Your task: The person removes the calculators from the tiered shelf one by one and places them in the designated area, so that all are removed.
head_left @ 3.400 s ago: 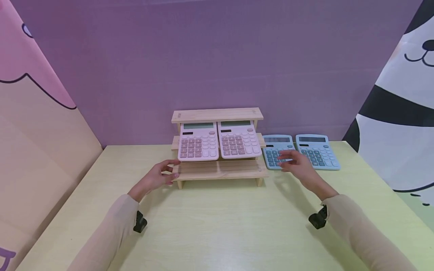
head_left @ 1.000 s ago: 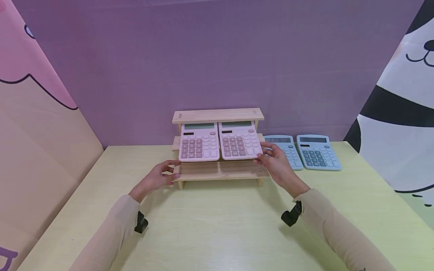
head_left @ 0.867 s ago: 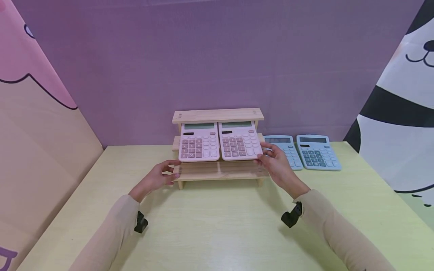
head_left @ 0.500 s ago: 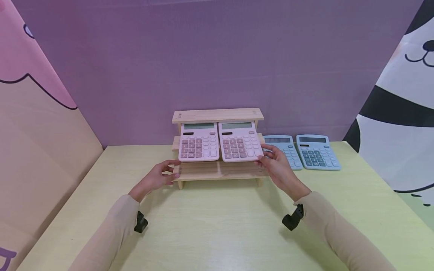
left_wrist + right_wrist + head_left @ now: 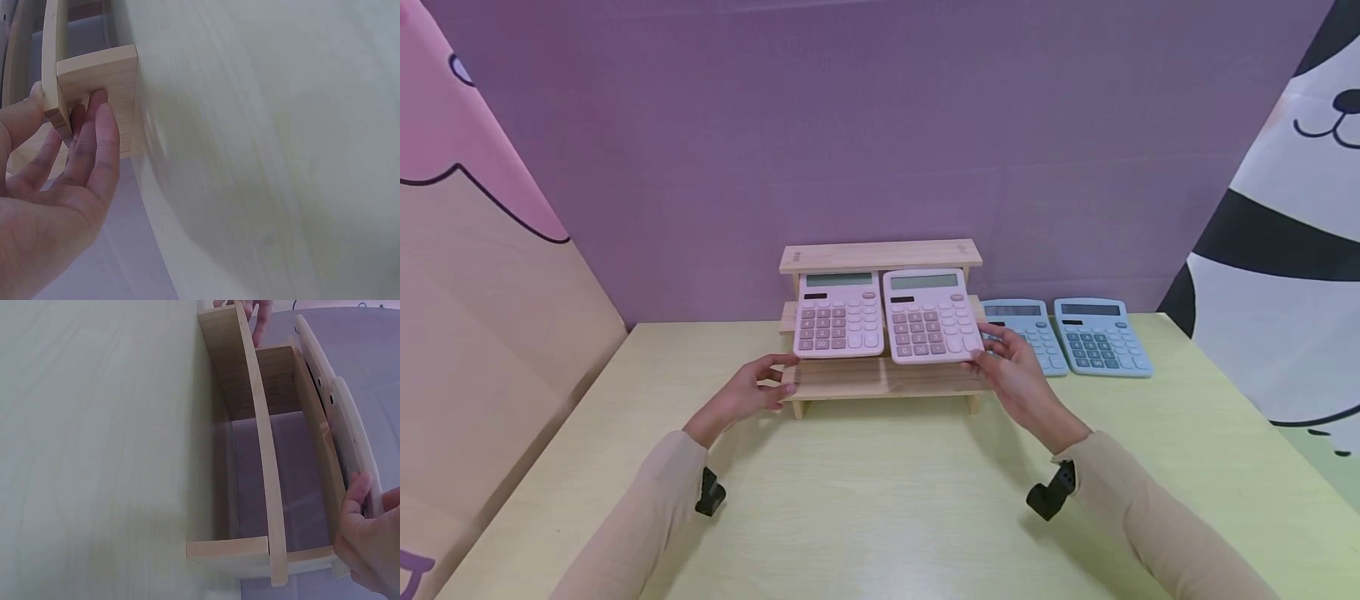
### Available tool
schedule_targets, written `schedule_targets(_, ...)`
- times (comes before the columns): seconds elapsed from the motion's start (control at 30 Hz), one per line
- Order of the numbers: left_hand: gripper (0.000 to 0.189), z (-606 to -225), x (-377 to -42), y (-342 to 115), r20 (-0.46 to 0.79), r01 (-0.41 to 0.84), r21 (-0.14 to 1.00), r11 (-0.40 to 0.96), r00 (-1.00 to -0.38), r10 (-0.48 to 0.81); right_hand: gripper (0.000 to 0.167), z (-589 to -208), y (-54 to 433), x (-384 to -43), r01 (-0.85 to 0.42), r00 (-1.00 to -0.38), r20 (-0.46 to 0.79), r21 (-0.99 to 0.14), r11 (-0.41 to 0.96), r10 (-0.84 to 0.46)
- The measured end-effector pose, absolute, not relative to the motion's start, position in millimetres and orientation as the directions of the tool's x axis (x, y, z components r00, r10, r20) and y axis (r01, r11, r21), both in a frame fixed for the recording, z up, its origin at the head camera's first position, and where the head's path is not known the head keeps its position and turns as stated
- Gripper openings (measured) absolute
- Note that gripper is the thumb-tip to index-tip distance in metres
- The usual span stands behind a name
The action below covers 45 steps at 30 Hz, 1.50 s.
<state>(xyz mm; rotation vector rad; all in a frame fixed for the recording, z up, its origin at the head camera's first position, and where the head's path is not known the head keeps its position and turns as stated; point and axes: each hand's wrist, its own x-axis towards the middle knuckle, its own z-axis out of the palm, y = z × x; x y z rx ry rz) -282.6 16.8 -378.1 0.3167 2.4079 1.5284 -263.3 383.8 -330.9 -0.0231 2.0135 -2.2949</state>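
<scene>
A stepped wooden shelf rack point(image 5: 887, 383) stands on the table. Two pink calculators lean on its middle step: the left one point(image 5: 838, 317) and the right one point(image 5: 931, 317). My right hand point(image 5: 1022, 387) pinches the lower right corner of the right pink calculator, thumb and fingers on its edge. In the right wrist view that calculator overlaps the front of the other one. With my left hand point(image 5: 745, 396) I grip the left end of the bottom board; the left wrist view shows the thumb point(image 5: 39, 100) at the board and the fingers curled beneath.
Two blue calculators lie right of the rack, the nearer one point(image 5: 1037, 337) partly behind my right hand, the other point(image 5: 1101, 337) farther right. A purple backdrop point(image 5: 880, 125) rises behind the table point(image 5: 872, 500). Printed panels flank both sides.
My right hand has come left from over the blue calculators and taken hold of the right pink calculator, which has slid toward me, its top edge now showing. The left hand stays put.
</scene>
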Motion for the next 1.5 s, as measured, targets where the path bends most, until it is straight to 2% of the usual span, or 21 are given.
schedule_targets(0.93, 0.052, -378, -282, 17, -0.108, 0.041, 0.908, 0.416, -0.939, 0.327, 0.052, -327, 392, -249, 0.019, -0.996, -0.006, -0.99, -0.137, -0.091)
schedule_targets(1.23, 0.052, -379, -282, 16, -0.11, 0.039, 0.908, 0.417, -0.938, 0.328, 0.053, -324, 403, -244, -0.002, -0.997, 0.01, -0.995, -0.101, -0.078)
schedule_targets(1.5, 0.052, -379, -282, 16, -0.11, 0.04, 0.907, 0.419, -0.938, 0.328, 0.051, -324, 419, -241, -0.028, -0.995, 0.041, -0.99, -0.139, -0.093)
